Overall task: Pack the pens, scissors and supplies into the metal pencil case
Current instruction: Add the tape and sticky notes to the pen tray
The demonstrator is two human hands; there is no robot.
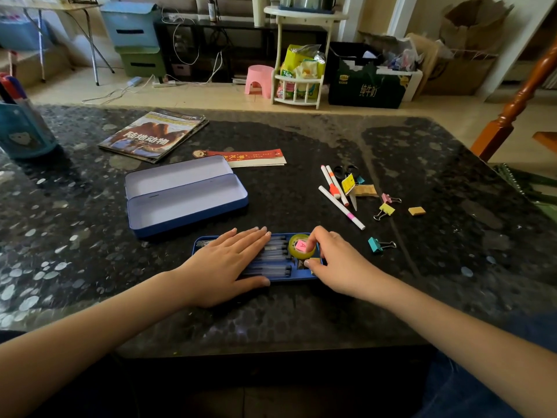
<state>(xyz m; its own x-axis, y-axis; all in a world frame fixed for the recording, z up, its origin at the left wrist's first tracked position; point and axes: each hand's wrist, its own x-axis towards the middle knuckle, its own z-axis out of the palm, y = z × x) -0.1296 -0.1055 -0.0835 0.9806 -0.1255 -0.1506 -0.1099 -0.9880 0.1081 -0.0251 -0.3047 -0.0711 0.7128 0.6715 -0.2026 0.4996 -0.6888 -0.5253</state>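
Observation:
A blue inner tray lies near the table's front edge with several clear pens and a yellow tape roll in it. My left hand lies flat on the pens, fingers straight. My right hand pinches a small pink block in the tape roll's hole. The open blue metal pencil case stands empty behind the tray. To the right lie white markers, black-handled scissors, binder clips and an eraser.
A magazine and a red bookmark card lie behind the case. A blue pen holder stands at the far left. A teal binder clip lies close to my right hand. A wooden chair stands at the table's right.

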